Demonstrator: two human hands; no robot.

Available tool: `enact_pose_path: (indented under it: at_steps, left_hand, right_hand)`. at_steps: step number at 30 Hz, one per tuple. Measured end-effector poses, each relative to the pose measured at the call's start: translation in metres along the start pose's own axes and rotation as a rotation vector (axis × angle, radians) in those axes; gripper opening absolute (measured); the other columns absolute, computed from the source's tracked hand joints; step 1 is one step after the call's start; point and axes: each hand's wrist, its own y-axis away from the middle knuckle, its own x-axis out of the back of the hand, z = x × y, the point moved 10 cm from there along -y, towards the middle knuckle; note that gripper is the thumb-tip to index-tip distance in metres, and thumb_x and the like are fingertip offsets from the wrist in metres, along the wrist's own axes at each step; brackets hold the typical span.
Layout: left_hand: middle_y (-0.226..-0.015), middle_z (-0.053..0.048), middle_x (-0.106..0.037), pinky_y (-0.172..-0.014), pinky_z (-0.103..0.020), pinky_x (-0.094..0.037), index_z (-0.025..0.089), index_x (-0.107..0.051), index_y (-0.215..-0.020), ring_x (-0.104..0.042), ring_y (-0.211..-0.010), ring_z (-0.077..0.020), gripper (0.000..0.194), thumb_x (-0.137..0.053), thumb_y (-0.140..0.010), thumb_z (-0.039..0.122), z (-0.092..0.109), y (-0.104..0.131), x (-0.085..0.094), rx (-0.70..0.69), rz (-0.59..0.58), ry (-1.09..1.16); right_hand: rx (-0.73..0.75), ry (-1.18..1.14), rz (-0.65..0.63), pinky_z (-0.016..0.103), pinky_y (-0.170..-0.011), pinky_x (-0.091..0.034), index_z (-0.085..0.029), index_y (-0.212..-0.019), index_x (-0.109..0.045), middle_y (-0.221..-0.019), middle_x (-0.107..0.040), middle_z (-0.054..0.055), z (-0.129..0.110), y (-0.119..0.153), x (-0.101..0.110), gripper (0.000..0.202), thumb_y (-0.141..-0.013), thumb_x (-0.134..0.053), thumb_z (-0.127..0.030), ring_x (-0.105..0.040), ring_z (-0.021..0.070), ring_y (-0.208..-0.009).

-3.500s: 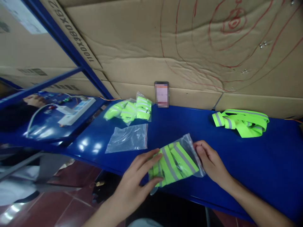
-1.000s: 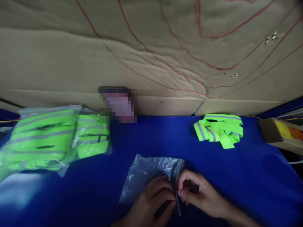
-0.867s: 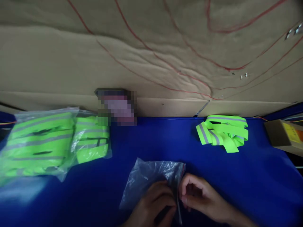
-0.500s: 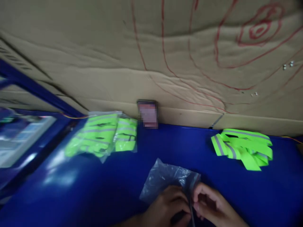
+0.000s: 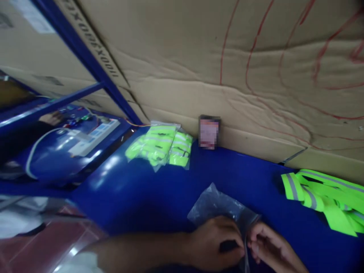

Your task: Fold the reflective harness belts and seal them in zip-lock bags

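Observation:
A clear plastic bag lies on the blue table near its front, with its edge between my two hands. My left hand is closed in a pinch on the bag's edge. Just right of it, my right hand pinches the same edge with curled fingers. To the right, a loose neon-yellow reflective strap with grey stripes lies in folds. Further back on the left are several neon-yellow reflective straps packed in clear bags.
A cardboard sheet with red curved lines stands along the table's back. A small blurred card leans against it. Beyond a blue frame at left are a white power strip, a cable and another person's hand.
My view has swung left, so the table items sit further right and more of the neighbouring bench shows. Both hands keep their pinch on the bag.

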Motion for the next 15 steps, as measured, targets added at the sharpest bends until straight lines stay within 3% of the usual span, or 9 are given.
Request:
enact_pose_path:
  at_steps: [3, 7, 15]
  left_hand:
    - [-0.087, -0.007, -0.075, -0.088, -0.026, -0.057, 0.014, -0.071, -0.091, -0.072, -0.084, -0.0155, 0.016, -0.061, -0.095, 0.025, 0.009, -0.003, 0.006, -0.008, 0.006, 0.003]
    - [-0.086, -0.008, -0.074, -0.080, -0.023, -0.055, 0.012, -0.072, -0.092, -0.070, -0.081, -0.0136, 0.020, -0.059, -0.097, 0.027, 0.004, 0.000, 0.011, 0.037, 0.043, 0.060]
    - [-0.086, -0.007, -0.075, -0.081, -0.023, -0.053, 0.013, -0.073, -0.090, -0.069, -0.080, -0.0141, 0.019, -0.063, -0.094, 0.029, -0.004, 0.004, 0.003, 0.066, 0.028, 0.118]
  right_hand:
    - [0.076, -0.001, 0.056, 0.027, -0.068, -0.048, -0.022, -0.093, -0.066, -0.082, -0.059, 0.003, -0.007, 0.000, 0.004, 0.036, -0.089, -0.071, -0.057, -0.058, 0.0152, -0.075]
    - [0.112, -0.093, 0.082, 0.027, -0.067, -0.048, -0.022, -0.091, -0.065, -0.086, -0.059, 0.003, -0.007, 0.000, 0.008, 0.029, -0.092, -0.070, -0.051, -0.056, 0.0144, -0.074]
    - [0.106, -0.127, 0.136, 0.026, -0.068, -0.048, -0.022, -0.090, -0.065, -0.085, -0.061, 0.004, -0.015, 0.006, 0.014, 0.029, -0.089, -0.074, -0.050, -0.055, 0.0144, -0.074]
